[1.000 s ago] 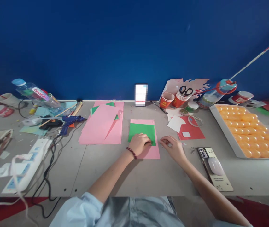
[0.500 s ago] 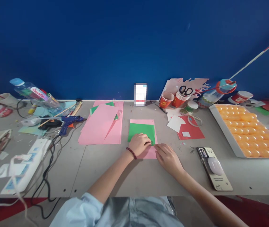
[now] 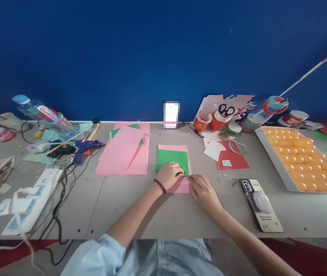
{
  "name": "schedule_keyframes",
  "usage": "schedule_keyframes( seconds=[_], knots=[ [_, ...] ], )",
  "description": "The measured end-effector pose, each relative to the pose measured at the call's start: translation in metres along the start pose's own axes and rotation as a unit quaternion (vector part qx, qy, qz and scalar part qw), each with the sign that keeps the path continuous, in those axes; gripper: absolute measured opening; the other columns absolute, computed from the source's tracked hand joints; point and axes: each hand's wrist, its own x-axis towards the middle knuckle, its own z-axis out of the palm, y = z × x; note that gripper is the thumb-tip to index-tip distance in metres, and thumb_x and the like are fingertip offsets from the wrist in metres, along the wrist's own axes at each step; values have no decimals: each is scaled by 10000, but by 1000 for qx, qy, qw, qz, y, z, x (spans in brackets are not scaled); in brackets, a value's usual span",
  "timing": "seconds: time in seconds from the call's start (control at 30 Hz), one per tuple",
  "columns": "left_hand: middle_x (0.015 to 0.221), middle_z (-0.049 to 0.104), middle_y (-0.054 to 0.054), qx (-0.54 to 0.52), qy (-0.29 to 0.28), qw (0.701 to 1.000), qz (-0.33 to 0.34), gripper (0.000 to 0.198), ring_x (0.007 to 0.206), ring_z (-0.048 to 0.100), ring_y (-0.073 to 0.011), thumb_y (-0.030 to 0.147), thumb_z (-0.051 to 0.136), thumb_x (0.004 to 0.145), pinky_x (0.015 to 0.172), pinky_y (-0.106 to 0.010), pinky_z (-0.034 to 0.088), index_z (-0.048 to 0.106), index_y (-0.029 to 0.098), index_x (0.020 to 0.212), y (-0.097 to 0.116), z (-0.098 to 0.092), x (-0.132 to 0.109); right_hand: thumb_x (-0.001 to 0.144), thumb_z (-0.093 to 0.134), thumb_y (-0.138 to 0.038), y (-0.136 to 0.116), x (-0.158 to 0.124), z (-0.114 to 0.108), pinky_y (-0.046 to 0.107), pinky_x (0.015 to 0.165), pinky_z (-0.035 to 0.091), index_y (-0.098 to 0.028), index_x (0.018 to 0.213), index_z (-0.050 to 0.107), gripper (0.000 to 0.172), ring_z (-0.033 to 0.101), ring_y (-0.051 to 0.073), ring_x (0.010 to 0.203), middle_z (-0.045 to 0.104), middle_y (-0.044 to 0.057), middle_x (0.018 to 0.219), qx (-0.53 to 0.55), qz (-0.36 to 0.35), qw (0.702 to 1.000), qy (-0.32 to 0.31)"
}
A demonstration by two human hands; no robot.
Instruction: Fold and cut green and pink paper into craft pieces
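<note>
A green sheet of paper (image 3: 170,156) lies over a larger pink sheet (image 3: 177,188), whose edges show above, below and to the right. My left hand (image 3: 169,173) rests palm down on the green paper, fingers bent together and holding it against the pink one. At the lower right edge of these sheets is my right hand (image 3: 203,189), its fingers drawn together in a pinch. A thin sliver seems to show at its fingertips, too small to name. The left hand hides the green sheet's lower part.
Pink sheets (image 3: 123,153) and a blue glue gun (image 3: 84,149) lie left, beyond a power strip (image 3: 35,203). Rightward are red paper (image 3: 238,161), red cups (image 3: 202,122), scissors (image 3: 225,110), a phone (image 3: 267,220) and a tray of orange balls (image 3: 290,186). A blue wall (image 3: 123,57) stands behind.
Both hands stay at nearly the same spots on the paper, with only a slight shift of the right fingers. The sheets have not visibly moved.
</note>
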Motion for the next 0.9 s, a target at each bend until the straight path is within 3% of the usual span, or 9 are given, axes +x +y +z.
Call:
schedule_keyframes(
  seconds=[0.33,0.9],
  knots=[
    [816,669,-1,0,4,1000,5,139,836,574,-169,255,591,877,784,-314,409,701,229,796,0,0,0,907,435,-160,-1,-1,3,427,879,501,-211,1158,601,306,576,254,1009,649,93,1066,0,-3,1000,31],
    [827,673,3,-6,3,1000,-1,104,831,577,-169,247,620,854,789,-314,415,704,228,796,0,-1,0,912,426,-150,-2,-1,4,395,846,495,-174,1127,600,278,570,240,993,647,102,1041,-27,-12,999,32]
  ],
)
